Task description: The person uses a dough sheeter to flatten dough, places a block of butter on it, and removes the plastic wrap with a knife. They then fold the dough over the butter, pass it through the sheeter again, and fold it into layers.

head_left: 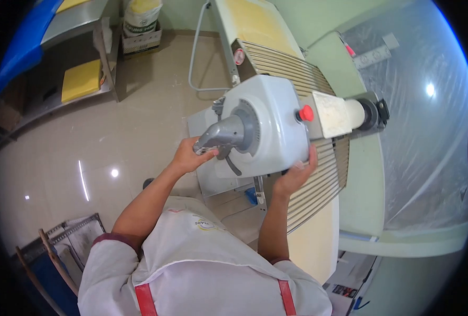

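Observation:
A white dough sheeter machine [273, 124] with a metal wire guard [292, 63] and a red button [306, 112] stands in front of me. My left hand [191, 156] grips the grey lever handle [221, 136] on the machine's side. My right hand [297, 175] rests under the lower edge of the white housing, fingers curled against it and the wire guard. A cream conveyor belt [315, 245] runs out below the guard toward me, and another stretch of belt [257, 21] extends on the far side.
A metal shelf rack [78, 58] with a yellow pad stands at the upper left, a sack in a box [141, 23] beside it. Plastic sheeting [423, 121] covers the right side. A wire rack [78, 234] sits on the tiled floor at lower left.

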`<move>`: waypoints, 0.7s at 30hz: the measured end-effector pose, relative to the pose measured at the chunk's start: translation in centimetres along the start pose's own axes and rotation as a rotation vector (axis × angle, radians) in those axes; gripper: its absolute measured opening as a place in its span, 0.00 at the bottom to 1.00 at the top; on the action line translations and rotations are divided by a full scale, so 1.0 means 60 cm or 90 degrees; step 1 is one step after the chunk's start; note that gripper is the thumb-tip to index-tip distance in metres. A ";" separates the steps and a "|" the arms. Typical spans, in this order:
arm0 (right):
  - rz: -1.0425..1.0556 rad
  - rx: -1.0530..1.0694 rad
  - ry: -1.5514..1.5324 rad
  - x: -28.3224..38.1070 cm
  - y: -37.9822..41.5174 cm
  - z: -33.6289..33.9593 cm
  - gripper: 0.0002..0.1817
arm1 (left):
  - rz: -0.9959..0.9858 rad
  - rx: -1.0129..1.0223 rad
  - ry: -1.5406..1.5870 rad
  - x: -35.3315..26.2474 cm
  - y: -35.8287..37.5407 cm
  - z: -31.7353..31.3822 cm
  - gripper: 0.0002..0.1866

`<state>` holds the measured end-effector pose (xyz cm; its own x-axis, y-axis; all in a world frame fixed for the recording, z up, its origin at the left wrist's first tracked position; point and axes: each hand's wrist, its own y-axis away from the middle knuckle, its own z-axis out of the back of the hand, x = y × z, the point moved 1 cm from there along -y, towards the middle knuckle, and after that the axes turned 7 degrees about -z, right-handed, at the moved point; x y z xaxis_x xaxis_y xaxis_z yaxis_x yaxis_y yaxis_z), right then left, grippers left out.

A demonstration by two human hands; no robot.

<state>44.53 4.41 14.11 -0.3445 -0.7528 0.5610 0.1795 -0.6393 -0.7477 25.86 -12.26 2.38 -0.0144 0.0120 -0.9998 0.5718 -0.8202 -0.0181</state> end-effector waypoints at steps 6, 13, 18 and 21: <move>0.164 0.271 0.151 0.078 -0.057 0.006 0.27 | -0.043 -0.088 0.000 -0.031 -0.020 -0.015 0.20; 0.112 0.390 0.078 0.097 -0.094 -0.001 0.26 | 0.015 -0.109 -0.016 -0.031 -0.019 -0.026 0.18; 0.129 0.450 0.053 0.087 -0.111 -0.019 0.26 | -0.007 -0.135 -0.018 -0.028 -0.020 -0.027 0.17; 0.158 0.469 0.077 0.081 -0.123 -0.049 0.27 | -0.010 -0.119 -0.042 -0.021 -0.022 -0.023 0.19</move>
<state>38.82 5.93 21.34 -0.3045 -0.8917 0.3350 0.8141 -0.4262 -0.3945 26.24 -10.42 3.64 -0.0749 -0.0192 -0.9970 0.7130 -0.7000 -0.0401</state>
